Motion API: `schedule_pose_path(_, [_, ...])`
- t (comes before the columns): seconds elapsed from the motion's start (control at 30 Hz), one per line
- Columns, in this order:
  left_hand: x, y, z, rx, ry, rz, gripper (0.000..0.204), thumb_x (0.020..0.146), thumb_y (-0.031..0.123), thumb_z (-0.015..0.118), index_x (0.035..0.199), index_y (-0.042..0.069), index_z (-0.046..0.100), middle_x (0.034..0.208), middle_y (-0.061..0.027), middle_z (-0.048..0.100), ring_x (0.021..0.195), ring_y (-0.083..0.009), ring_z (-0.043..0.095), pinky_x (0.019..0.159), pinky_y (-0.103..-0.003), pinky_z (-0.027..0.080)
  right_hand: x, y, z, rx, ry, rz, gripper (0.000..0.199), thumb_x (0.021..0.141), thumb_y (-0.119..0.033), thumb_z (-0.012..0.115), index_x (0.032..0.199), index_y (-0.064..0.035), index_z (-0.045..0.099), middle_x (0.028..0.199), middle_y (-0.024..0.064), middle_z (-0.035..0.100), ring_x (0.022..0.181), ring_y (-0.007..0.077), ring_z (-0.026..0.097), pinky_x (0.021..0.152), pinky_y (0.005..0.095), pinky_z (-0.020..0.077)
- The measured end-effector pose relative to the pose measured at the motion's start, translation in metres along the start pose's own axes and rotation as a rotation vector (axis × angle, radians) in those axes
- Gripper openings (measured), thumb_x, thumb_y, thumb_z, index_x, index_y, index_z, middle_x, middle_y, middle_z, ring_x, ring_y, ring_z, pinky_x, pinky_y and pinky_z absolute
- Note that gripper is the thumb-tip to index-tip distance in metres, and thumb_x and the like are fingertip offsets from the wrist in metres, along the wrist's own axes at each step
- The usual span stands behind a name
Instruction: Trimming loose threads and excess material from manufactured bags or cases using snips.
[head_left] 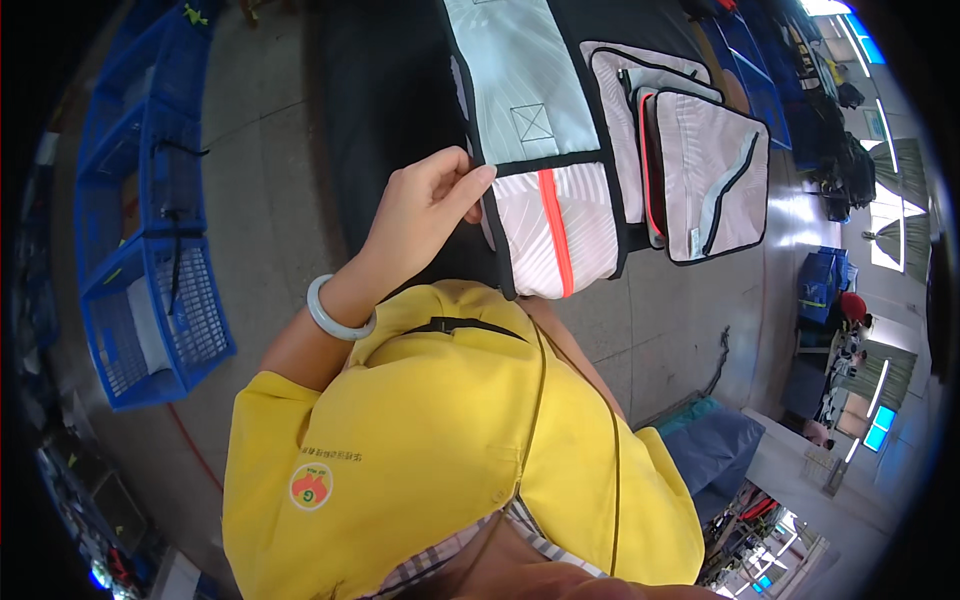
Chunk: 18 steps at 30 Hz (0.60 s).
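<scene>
The left hand (425, 205) is raised in front of the yellow shirt (450, 440), wrist bent, a pale jade-coloured bangle (335, 315) on the wrist. Its thumb and fingers pinch the black-bound edge of a white-patterned fabric panel with an orange stripe (555, 240), held up at chest height. The right hand is hidden, so its state cannot be told.

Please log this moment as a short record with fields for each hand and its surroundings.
left hand: pinches the black-trimmed edge of the fabric panel
right hand: not in view
panel: pale, with an orange zip, held up in front of the yellow shirt
wrist: pale bangle
beside panel: stacked pouches
left side: blue crates on the floor
</scene>
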<state>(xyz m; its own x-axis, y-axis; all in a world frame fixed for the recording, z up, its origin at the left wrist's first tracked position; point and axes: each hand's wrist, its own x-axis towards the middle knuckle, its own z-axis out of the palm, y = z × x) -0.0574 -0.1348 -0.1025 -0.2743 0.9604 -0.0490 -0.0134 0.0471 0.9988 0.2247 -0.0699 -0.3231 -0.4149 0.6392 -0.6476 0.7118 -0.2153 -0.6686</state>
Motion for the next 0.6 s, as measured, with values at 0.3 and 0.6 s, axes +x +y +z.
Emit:
schedule_pose_path(0.3, [0.022, -0.033, -0.007, -0.349, -0.276, -0.042, 0.021, 0.100, 0.022, 0.050, 0.098, 0.004, 0.061, 0.068, 0.0007, 0.055, 0.064, -0.0070, 0.053, 0.068, -0.023, 0.047, -0.012, 0.111, -0.037, -0.184, -0.226, 0.033, 0.061, 0.079, 0.002, 0.060, 0.139, -0.0058, 0.046, 0.124, 0.0205, 0.060, 0.113, 0.0320, 0.060, 0.089, 0.0372, 0.0498])
schedule_pose_path(0.6, [0.022, -0.033, 0.040, -0.571, -0.409, -0.147, 0.022, 0.099, 0.022, 0.052, 0.091, 0.003, 0.060, 0.074, -0.0013, 0.059, 0.069, -0.0088, 0.057, 0.071, -0.024, 0.048, -0.180, -0.100, -0.182, 0.581, 0.730, -0.651, 0.023, 0.093, -0.004, 0.056, 0.115, 0.0006, 0.057, 0.095, 0.0040, 0.062, 0.081, 0.0116, 0.057, 0.074, 0.0251, 0.0468])
